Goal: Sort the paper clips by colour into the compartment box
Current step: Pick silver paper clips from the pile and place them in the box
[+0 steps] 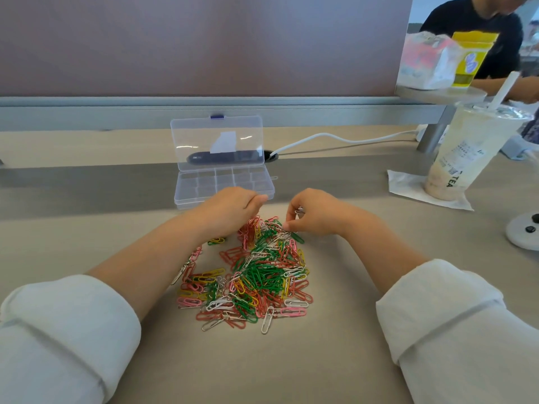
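A heap of paper clips [256, 275] in green, red, pink, yellow, white and silver lies on the beige desk in front of me. Behind it stands a clear compartment box [224, 185] with its lid raised; its cells look bare. My left hand [233, 211] hovers with curled fingers over the heap's far left edge; whether it holds clips is hidden. My right hand [315, 212] is at the heap's far right edge, with a silver clip [299, 211] held in its curled fingers and fingertips down on the clips.
A milk tea cup [469, 153] with a straw stands on a napkin at the right. A white cable [335, 139] runs behind the box. A white round device [525, 231] lies at the right edge. Another person sits beyond the divider, top right.
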`<action>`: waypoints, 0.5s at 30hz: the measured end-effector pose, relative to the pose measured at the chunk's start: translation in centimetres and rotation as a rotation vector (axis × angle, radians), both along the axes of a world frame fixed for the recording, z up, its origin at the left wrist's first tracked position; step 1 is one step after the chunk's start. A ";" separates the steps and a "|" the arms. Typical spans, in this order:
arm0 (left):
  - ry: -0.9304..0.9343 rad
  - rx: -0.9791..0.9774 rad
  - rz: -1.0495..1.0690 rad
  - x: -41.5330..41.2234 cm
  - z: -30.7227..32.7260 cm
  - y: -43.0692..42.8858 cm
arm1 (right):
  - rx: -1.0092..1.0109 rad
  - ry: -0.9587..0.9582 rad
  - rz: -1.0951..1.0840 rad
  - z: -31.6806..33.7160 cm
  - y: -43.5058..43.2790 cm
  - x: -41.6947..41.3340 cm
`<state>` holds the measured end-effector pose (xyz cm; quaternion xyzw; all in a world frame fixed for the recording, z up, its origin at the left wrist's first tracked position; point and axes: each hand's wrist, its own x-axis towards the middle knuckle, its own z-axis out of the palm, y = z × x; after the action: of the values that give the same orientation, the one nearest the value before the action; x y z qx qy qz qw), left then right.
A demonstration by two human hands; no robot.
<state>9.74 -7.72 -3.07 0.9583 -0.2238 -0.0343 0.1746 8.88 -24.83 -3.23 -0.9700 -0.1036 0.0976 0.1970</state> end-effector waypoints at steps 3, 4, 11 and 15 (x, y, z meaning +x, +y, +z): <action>0.010 0.018 -0.015 0.2 0.0 0.5 | -0.031 0.004 0.029 -0.1 0.3 -0.1; -0.010 0.018 -0.019 0.2 0.0 0.7 | -0.028 -0.001 0.030 -0.1 0.3 -0.1; -0.191 0.188 -0.147 0.1 -0.1 1.0 | 0.103 -0.009 0.021 -0.4 0.6 0.0; -0.184 0.223 -0.160 0.4 -0.2 1.1 | 0.147 -0.048 0.062 -0.4 0.7 -0.1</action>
<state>10.13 -6.66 -3.31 0.9499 -0.3092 0.0153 0.0424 8.74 -24.10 -3.64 -0.9513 -0.1451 0.0726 0.2622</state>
